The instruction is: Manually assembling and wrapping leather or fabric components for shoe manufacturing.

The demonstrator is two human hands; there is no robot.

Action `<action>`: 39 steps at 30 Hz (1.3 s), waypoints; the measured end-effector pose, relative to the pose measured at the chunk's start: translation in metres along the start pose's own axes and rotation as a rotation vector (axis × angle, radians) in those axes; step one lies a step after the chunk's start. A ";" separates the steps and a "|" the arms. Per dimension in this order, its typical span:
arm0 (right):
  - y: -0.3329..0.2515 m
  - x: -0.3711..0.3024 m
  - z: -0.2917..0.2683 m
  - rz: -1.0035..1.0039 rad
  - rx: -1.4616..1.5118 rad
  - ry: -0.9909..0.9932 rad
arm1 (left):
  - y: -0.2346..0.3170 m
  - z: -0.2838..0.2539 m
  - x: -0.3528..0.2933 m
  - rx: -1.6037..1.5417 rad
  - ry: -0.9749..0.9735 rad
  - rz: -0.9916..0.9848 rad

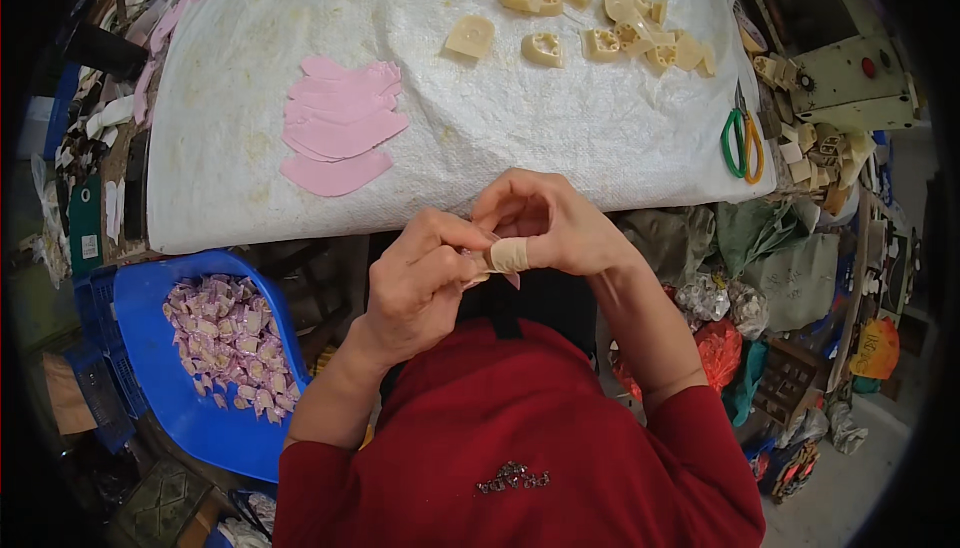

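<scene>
My left hand (425, 281) and my right hand (548, 220) meet just off the table's near edge. Both are closed around a small pink-and-cream piece (512, 280), mostly hidden by the fingers. A beige tape wraps my right thumb. Beyond my hands, to the left, thin pink sheets (345, 113) with curved edges lie overlapping on the white cloth (430, 128). Farther back on the right sit several cream moulded blocks (545, 49) with hollowed tops. Scissors (742, 138) with one green and one orange handle lie at the cloth's right edge.
At lower left, a blue plastic chair-like container (200, 438) holds a heap of small pink-and-cream pieces (228, 338). A pale green metal box (855, 83) stands at right, above more cream blocks (825, 153). Bags, including a red plastic bag (715, 348), crowd the floor at right.
</scene>
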State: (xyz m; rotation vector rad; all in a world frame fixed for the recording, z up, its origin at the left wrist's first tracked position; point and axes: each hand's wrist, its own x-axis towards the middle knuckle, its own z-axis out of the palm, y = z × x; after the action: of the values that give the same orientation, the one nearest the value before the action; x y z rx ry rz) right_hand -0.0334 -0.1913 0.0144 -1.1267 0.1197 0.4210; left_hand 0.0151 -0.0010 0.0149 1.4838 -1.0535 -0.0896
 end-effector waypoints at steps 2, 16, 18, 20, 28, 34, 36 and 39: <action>0.000 0.001 -0.001 0.022 -0.069 -0.022 | 0.001 0.000 0.000 0.066 0.017 -0.024; 0.018 -0.009 -0.003 -0.553 -0.506 0.203 | -0.008 0.014 -0.002 -0.166 0.344 -0.283; 0.019 -0.009 0.002 -0.629 -0.547 0.227 | -0.007 0.018 -0.003 -0.177 0.361 -0.305; 0.020 -0.006 0.003 -0.631 -0.565 0.224 | -0.005 0.022 -0.002 -0.221 0.359 -0.353; 0.019 -0.003 0.013 -0.575 -0.425 0.262 | -0.003 0.026 -0.001 -0.243 0.350 -0.385; 0.011 -0.002 0.010 -0.719 -0.743 0.305 | -0.002 0.028 0.002 -0.292 0.343 -0.410; 0.009 -0.002 0.014 -0.760 -0.863 0.371 | -0.004 0.030 0.001 -0.261 0.335 -0.413; 0.005 -0.006 0.021 -0.800 -1.086 0.455 | -0.004 0.032 -0.001 -0.290 0.312 -0.418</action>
State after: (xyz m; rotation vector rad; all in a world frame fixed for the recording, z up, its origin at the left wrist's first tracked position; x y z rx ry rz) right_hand -0.0432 -0.1724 0.0207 -2.1885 -0.1971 -0.5880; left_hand -0.0034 -0.0249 0.0033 1.3762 -0.4483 -0.2846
